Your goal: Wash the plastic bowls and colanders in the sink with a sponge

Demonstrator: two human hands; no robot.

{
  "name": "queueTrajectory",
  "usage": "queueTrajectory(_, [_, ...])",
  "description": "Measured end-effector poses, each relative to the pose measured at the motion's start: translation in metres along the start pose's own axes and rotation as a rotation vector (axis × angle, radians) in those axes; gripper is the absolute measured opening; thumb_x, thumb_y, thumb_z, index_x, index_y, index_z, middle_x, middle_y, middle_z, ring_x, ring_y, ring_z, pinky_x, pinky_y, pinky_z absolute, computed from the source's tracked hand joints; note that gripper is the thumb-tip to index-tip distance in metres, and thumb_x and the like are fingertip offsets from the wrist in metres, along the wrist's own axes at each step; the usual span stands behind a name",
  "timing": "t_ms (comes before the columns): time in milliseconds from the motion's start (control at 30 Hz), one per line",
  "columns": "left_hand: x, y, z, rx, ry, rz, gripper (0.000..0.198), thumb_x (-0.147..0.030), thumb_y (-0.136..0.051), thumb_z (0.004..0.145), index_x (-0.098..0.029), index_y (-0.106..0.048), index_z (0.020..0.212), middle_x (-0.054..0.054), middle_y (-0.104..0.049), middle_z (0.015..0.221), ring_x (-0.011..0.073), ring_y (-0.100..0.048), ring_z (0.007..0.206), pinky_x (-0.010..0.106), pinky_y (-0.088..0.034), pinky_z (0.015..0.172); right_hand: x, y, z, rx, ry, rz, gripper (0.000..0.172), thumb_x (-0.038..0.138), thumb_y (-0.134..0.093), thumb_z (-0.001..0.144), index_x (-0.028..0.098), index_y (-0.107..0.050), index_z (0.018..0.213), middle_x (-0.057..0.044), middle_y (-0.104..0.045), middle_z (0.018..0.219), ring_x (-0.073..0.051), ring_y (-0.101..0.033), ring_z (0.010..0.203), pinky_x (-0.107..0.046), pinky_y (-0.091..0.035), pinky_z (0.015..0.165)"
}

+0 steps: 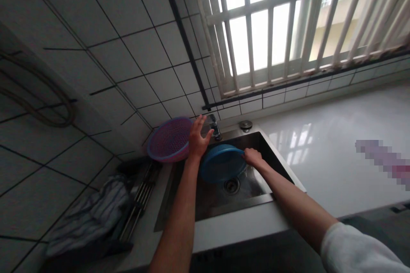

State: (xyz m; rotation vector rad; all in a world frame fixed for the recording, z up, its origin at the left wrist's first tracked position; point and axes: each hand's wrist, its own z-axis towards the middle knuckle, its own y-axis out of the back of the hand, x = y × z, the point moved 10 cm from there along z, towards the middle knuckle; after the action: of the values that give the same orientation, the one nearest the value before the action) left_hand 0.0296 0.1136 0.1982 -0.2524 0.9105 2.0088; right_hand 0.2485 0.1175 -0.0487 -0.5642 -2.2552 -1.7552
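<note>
A blue plastic basin (222,164) is tilted inside the steel sink (256,185), with its hollow side toward me. Its right rim is gripped by my right hand (253,156), fingers wrapped round the edge. My left hand (199,138) is raised at the back left of the sink, fingers stretched out and thumb apart, close to the faucet (214,126). I cannot tell whether it touches the faucet. The drain (232,185) shows in the sink floor below the basin.
A pink and purple colander (169,138) leans at the wall left of the sink. Striped cloth (92,209) and a metal rack (141,202) lie farther left. White countertop (329,149) extends right, under a barred window (272,21). A round knob (246,125) sits behind the sink.
</note>
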Motion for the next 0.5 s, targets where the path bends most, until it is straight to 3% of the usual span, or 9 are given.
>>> queueTrajectory(67, [0.006, -0.020, 0.023, 0.167, -0.024, 0.024, 0.061, -0.031, -0.080, 0.082, -0.028, -0.065, 0.141, 0.006, -0.054, 0.159, 0.0318, -0.038, 0.154, 0.051, -0.025, 0.130, 0.002, 0.002, -0.002, -0.010, 0.002, -0.001, 0.042, 0.046, -0.057, 0.102, 0.016, -0.071, 0.129, -0.025, -0.069, 0.131, -0.034, -0.069, 0.122, -0.042, -0.054, 0.097])
queueTrajectory(167, [0.023, -0.042, 0.043, 0.266, 0.004, 0.029, 0.044, -0.030, -0.071, 0.091, -0.026, -0.071, 0.135, 0.007, -0.065, 0.147, 0.0295, -0.048, 0.148, 0.049, -0.031, 0.127, -0.001, 0.006, -0.002, -0.017, -0.011, 0.001, 0.042, 0.045, -0.057, 0.102, 0.016, -0.070, 0.130, -0.025, -0.069, 0.130, -0.034, -0.069, 0.122, -0.041, -0.054, 0.096])
queueTrajectory(300, [0.036, -0.052, 0.053, 0.268, 0.008, 0.004, 0.030, -0.031, -0.061, 0.098, -0.024, -0.078, 0.122, 0.008, -0.075, 0.131, 0.0272, -0.064, 0.131, 0.044, -0.044, 0.118, -0.006, 0.009, -0.002, -0.021, -0.032, 0.006, 0.042, 0.044, -0.055, 0.103, 0.015, -0.070, 0.130, -0.025, -0.069, 0.130, -0.033, -0.068, 0.122, -0.039, -0.053, 0.096])
queueTrajectory(500, [0.039, -0.048, 0.059, 0.248, 0.017, 0.002, 0.025, -0.030, -0.064, 0.098, -0.025, -0.080, 0.116, 0.008, -0.077, 0.125, 0.0277, -0.069, 0.125, 0.043, -0.048, 0.113, -0.008, 0.008, -0.001, -0.034, -0.033, 0.011, 0.041, 0.042, -0.056, 0.104, 0.014, -0.071, 0.130, -0.027, -0.069, 0.130, -0.035, -0.069, 0.121, -0.042, -0.054, 0.096])
